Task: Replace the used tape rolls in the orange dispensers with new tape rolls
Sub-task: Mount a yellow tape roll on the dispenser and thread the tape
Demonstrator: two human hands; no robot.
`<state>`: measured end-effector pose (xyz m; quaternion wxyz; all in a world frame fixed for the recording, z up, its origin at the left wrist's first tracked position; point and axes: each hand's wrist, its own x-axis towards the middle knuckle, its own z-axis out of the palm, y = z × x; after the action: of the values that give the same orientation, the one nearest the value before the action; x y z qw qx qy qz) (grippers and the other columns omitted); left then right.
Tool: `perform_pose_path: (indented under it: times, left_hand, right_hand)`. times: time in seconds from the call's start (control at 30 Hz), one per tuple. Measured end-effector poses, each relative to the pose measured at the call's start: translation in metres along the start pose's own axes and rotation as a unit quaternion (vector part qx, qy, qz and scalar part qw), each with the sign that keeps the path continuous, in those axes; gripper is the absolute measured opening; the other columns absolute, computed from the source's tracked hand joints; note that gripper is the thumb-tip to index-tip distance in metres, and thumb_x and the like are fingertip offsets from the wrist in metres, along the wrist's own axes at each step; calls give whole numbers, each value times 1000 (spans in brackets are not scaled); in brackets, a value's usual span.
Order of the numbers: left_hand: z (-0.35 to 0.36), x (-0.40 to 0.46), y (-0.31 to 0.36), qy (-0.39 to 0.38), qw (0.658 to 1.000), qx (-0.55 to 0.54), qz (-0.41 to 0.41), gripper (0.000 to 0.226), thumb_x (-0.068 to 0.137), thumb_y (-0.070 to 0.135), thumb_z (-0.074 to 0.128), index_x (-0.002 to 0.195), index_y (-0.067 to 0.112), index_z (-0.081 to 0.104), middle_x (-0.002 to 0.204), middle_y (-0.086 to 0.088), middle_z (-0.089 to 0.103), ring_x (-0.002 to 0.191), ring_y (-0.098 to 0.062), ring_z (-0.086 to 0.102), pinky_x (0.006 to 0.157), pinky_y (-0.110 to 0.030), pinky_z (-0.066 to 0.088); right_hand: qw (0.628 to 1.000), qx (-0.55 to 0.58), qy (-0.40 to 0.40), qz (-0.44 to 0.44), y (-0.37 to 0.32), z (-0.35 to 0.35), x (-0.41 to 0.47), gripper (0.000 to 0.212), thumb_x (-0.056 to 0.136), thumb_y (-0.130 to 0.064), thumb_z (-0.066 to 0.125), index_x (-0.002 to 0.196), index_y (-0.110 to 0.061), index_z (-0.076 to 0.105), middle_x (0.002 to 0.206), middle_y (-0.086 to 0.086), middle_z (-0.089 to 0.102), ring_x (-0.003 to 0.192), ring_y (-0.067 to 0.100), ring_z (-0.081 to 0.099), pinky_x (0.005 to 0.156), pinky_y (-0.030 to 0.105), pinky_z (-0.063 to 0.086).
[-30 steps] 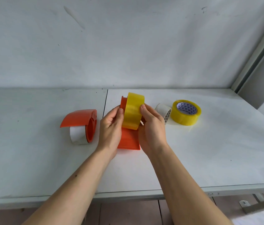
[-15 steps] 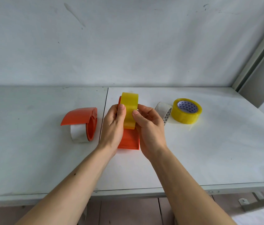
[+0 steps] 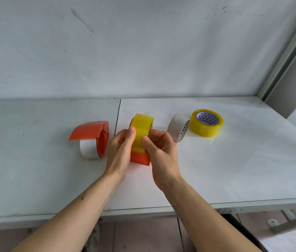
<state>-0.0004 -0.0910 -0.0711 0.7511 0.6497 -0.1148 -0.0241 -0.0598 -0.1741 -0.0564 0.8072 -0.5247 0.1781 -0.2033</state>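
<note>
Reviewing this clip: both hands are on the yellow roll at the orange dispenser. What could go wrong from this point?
1. The yellow roll sits in the held dispenser, gripped by the left hand and right hand; it may seat crooked.
2. The used roll leans on edge against the spare yellow roll; a bump could send it rolling.
3. The second dispenser still holds a white roll, easily overlooked.

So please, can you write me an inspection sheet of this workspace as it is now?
Surface: white table, two panels with a seam.
Job's things: yellow tape roll on the held orange dispenser; second orange dispenser with white roll; spare yellow roll.
Clutter: used white core leaning against the spare roll.
Grippers: left hand and right hand grip roll and dispenser.
Cables: nothing seen.
Surroundings: white wall.
</note>
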Motion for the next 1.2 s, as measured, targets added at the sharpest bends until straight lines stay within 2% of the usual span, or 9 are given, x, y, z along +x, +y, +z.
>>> perform_pose_path:
  times: [0.17, 0.27, 0.37, 0.5, 0.57, 0.67, 0.83, 1.0, 1.2]
  left_hand:
    - [-16, 5, -2, 18, 998, 42, -31, 53, 86, 58, 60, 49, 20, 56, 55, -1, 53, 56, -13, 49, 60, -28, 39]
    - [-22, 6, 2, 38, 996, 75, -35, 62, 83, 62, 61, 48, 25, 25, 49, 8, 25, 48, -7, 25, 54, -27, 20]
    - [-21, 8, 5, 42, 994, 92, -35, 60, 89, 51, 57, 53, 24, 18, 43, 14, 17, 41, -6, 18, 44, -19, 15]
    - [-18, 15, 6, 63, 993, 89, -54, 62, 89, 53, 58, 50, 25, 19, 44, 13, 19, 42, -5, 19, 42, -16, 18]
    - [-19, 21, 3, 60, 994, 65, -67, 57, 78, 70, 58, 56, 23, 35, 60, -2, 33, 58, -13, 32, 59, -21, 28]
    - [-21, 23, -1, 55, 994, 48, -79, 71, 61, 87, 54, 83, 20, 52, 82, -2, 45, 76, -16, 41, 75, -33, 33]
    - [-15, 21, 1, 73, 996, 47, -7, 49, 98, 43, 48, 59, 21, 28, 45, 14, 25, 46, -3, 25, 51, -21, 24]
    - [-16, 21, 0, 85, 995, 46, -6, 50, 98, 42, 47, 58, 21, 26, 44, 13, 24, 45, -4, 24, 51, -24, 23]
    - [-17, 18, 2, 63, 997, 40, 3, 49, 98, 41, 46, 58, 21, 26, 44, 14, 24, 45, -4, 24, 48, -19, 24]
  right_hand:
    - [998, -60, 25, -20, -2, -4, -1, 15, 83, -13, 75, 92, -13, 63, 85, 1, 68, 77, 12, 65, 68, 23, 52]
    - [988, -125, 80, -51, -6, -12, 10, 20, 80, -30, 76, 91, -17, 66, 89, 0, 71, 83, 12, 66, 75, 26, 52]
    - [973, -198, 105, -64, -11, -16, 24, 20, 79, -40, 71, 86, -21, 69, 86, -4, 73, 85, 11, 68, 78, 30, 55]
    - [965, -232, 120, -33, -16, -17, 43, 15, 84, -36, 67, 74, -25, 69, 75, -8, 70, 75, 10, 65, 75, 31, 53]
    - [962, -249, 113, -10, -16, -18, 51, 22, 85, -34, 66, 64, -26, 67, 65, -5, 67, 67, 16, 60, 71, 34, 51]
    - [957, -272, 96, 16, -14, -16, 59, 28, 82, -35, 66, 58, -21, 68, 56, -1, 61, 59, 21, 52, 59, 33, 44]
    - [951, -293, 94, 30, -15, -14, 66, 35, 77, -41, 74, 63, -9, 73, 47, -2, 50, 49, 16, 43, 54, 29, 38]
    - [944, -319, 76, 48, -14, -15, 68, 46, 70, -50, 80, 55, -7, 70, 41, -5, 45, 45, 14, 37, 46, 25, 32]
    - [940, -335, 53, 23, -13, -17, 68, 48, 78, -32, 75, 65, 12, 63, 59, 11, 41, 54, 21, 32, 53, 32, 27]
